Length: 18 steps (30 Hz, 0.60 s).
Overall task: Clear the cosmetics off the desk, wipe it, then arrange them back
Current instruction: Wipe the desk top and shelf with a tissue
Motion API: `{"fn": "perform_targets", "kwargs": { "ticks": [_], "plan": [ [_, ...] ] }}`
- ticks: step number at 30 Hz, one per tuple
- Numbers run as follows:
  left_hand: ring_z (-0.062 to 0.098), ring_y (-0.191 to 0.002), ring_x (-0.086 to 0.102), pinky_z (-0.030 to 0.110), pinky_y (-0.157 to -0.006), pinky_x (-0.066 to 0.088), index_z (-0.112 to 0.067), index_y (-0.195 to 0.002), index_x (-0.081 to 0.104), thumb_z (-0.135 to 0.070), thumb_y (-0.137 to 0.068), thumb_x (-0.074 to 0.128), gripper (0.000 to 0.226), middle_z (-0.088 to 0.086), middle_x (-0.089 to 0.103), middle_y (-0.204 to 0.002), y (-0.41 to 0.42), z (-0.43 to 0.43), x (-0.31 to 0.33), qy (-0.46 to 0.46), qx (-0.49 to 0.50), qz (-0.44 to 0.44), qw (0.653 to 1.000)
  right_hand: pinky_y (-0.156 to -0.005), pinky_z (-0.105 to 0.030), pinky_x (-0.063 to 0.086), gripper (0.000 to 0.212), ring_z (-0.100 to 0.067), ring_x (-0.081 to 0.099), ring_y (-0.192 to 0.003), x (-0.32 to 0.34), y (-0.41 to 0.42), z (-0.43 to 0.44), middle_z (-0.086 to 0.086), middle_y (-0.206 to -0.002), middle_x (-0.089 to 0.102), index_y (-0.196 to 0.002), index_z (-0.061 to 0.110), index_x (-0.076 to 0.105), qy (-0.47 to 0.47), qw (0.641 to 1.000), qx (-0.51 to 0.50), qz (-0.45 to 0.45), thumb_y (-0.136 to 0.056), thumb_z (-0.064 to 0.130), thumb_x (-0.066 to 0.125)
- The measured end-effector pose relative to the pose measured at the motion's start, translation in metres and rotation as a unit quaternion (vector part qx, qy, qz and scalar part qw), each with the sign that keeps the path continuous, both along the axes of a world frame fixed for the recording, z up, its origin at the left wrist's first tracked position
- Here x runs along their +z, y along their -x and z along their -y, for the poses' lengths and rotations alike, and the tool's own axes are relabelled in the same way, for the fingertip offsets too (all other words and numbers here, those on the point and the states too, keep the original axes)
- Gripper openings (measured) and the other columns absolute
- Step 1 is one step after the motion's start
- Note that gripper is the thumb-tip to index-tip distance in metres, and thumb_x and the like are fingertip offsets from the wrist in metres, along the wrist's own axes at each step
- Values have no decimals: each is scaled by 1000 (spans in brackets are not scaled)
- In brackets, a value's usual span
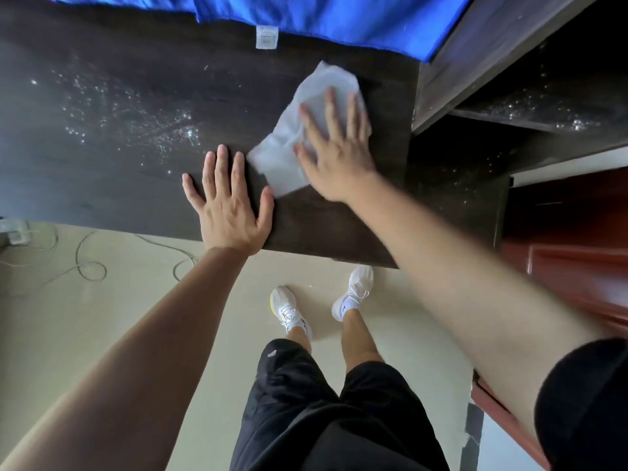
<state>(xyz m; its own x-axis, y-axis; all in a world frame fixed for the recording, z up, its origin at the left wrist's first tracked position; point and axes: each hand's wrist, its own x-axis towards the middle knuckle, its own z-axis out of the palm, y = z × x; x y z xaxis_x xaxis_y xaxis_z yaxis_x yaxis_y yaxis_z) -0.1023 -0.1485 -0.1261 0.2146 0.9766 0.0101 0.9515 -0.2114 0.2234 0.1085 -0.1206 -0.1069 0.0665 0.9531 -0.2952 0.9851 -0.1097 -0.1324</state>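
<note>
Two hands are down on the dark desk (119, 158). Right hand (334, 154) lies flat with fingers spread, pressing a white wipe (292, 154) onto the wood near the desk's right end, gripping nothing. Left hand (228, 202) rests palm-down just beside the wipe at the front edge, fingers straight. Wet droplets (136, 120) glisten across the left stretch. Blue cloth (306, 15) drapes over the far edge. White sneakers (353, 294) stand on the pale floor below.
</note>
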Motion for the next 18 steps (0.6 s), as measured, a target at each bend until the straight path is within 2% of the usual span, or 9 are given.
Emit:
{"fn": "perform_targets", "kwargs": {
  "ticks": [3,6,9,13,18],
  "plan": [
    [29,-149,25,62,-118,10,-9,-147,41,-50,-98,34,65,12,31,-160,0,3,6,-7,12,31,999,-123,-58,-1,64,-50,-5,-151,1,24,71,-18,-168,0,-161,31,14,-10,999,49,-12,-104,58,22],
    [32,-148,26,62,-118,12,-9,-146,43,-50,-98,35,64,14,30,-160,6,5,12,-23,22,68,997,-123,-57,2,65,-50,-3,-152,0,15,120,-17,-168,2,-160,32,18,-11,999,46,15,-102,61,21],
    [33,-150,21,61,-118,9,-13,-150,37,-58,-98,31,69,14,26,-162,33,0,17,-43,42,42,997,-123,-59,-1,71,-52,-5,-151,0,14,133,-17,-168,0,-161,29,17,-2,999,29,26,-100,65,24],
    [35,-151,15,65,-117,6,-15,-153,29,-62,-97,29,73,15,19,-164,93,-33,17,-52,84,0,995,-121,-62,-5,75,-55,-11,-148,0,53,106,-18,-168,-7,-162,28,12,-6,1000,18,18,-99,67,25],
    [34,-152,12,67,-116,4,-11,-153,28,-61,-96,29,75,15,18,-164,127,-68,7,-27,126,4,992,-122,-59,-9,76,-51,-14,-150,-5,119,13,-14,-168,-10,-161,35,7,-22,997,76,-2,-96,72,19]
  ]
}}
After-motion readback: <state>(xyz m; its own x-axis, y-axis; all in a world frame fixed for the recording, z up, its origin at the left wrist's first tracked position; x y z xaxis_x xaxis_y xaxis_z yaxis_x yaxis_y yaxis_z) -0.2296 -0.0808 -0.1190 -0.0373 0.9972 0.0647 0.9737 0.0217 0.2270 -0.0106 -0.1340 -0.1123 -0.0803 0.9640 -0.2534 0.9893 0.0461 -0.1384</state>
